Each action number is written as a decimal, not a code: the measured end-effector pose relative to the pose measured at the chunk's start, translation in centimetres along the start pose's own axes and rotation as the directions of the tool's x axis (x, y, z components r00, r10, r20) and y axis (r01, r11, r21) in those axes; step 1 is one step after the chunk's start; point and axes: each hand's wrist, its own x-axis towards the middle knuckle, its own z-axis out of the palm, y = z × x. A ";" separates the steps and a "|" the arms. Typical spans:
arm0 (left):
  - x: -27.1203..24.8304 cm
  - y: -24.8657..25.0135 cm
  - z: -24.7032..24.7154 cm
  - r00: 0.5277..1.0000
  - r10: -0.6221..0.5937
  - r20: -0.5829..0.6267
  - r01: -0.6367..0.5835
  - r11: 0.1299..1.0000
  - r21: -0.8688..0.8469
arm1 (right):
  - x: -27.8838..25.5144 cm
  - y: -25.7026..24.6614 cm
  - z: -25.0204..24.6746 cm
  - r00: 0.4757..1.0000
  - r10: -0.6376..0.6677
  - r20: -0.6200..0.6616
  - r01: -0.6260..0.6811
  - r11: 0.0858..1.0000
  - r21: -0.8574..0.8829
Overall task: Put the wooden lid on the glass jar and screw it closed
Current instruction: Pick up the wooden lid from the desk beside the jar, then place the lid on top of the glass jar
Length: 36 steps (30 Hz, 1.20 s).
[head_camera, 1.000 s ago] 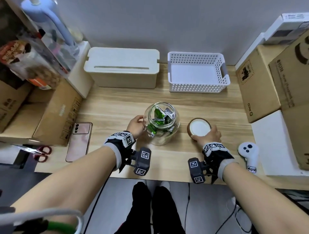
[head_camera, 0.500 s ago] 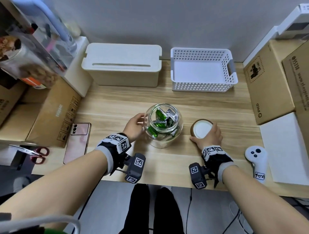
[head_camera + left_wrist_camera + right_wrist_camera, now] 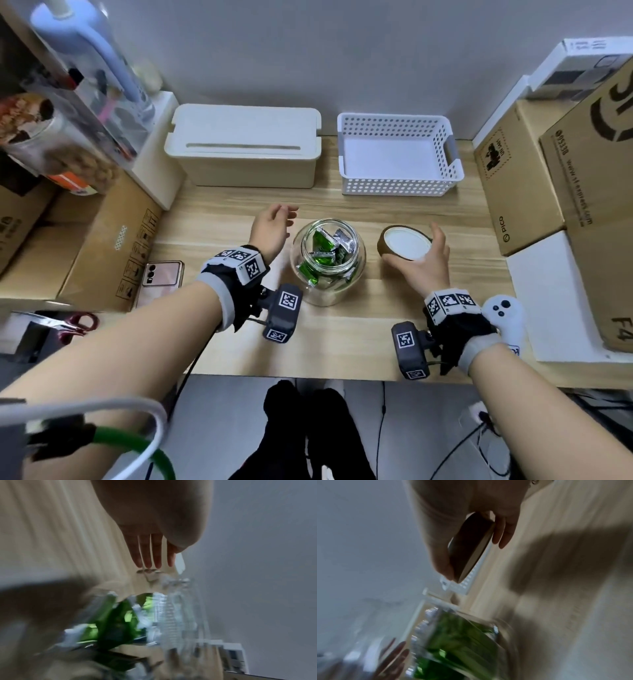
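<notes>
A round glass jar point(image 3: 327, 263) with green and silver packets inside stands open in the middle of the wooden table point(image 3: 342, 339). My left hand point(image 3: 275, 224) hovers just left of and behind it, fingers point(image 3: 149, 553) straight and apart from the glass point(image 3: 171, 612). The wooden lid point(image 3: 406, 244), white inner side up, is to the right of the jar. My right hand point(image 3: 424, 263) grips its rim between thumb and fingers. The right wrist view shows the lid point(image 3: 471, 547) held tilted, off the table, with the jar point(image 3: 462, 642) beside it.
A cream lidded box point(image 3: 245, 150) and a white perforated basket point(image 3: 397, 157) stand at the back. Cardboard boxes flank the table on the left point(image 3: 99, 246) and right point(image 3: 520, 185). A phone point(image 3: 161, 277) lies at the left, a white controller point(image 3: 505, 315) by my right wrist.
My left hand has let go of the jar's side and drawn back to the left rear with fingers spread. My right hand has closed round the lid's rim and tilted it up.
</notes>
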 end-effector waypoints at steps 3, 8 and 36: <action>0.1 2.9 0.6 0.995 0.102 -0.005 -0.102 0.994 -0.023 | -0.9 -3.1 -1.8 0.991 -0.127 0.051 0.121 0.986 0.117; -1.6 7.5 2.3 0.965 0.088 0.246 -0.060 0.991 -0.120 | -2.9 -8.7 -2.8 0.935 -0.301 0.187 0.232 0.919 0.317; -4.8 7.5 1.0 0.793 0.102 0.601 -0.567 0.483 0.667 | -4.3 -9.1 -0.2 0.972 -0.045 0.230 -0.074 0.873 0.482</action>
